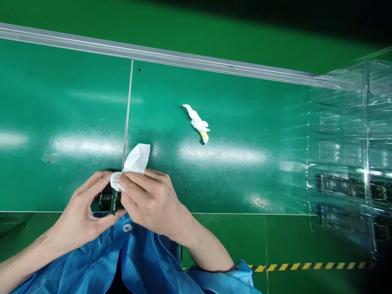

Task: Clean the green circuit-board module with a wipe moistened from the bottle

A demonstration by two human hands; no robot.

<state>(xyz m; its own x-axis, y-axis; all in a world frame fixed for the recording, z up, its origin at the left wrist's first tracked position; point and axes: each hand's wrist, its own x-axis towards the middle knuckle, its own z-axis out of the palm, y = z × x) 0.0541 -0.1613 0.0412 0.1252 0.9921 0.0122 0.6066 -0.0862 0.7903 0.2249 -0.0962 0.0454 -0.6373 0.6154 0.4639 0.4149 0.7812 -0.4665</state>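
Close to the table's near edge, my left hand [82, 208] curls round a small dark part with a green board [107, 199], which is mostly hidden between my hands. A folded white wipe [138, 157] is pinched in my right hand [150, 200], closed over it. The rolled end of the wipe touches or sits just above the top of the dark part; I cannot tell which. Farther off to the right lies a twisted white wipe [197, 121] with a yellow piece [203, 134] at its lower end, apart from both hands.
The green table [239, 110] has a seam left of centre and a grey metal rail [183, 59] along its far edge. Clear plastic trays [343, 134] are stacked at the right, with dark parts [337, 185] in them. Yellow-black tape [306, 266] marks the floor.
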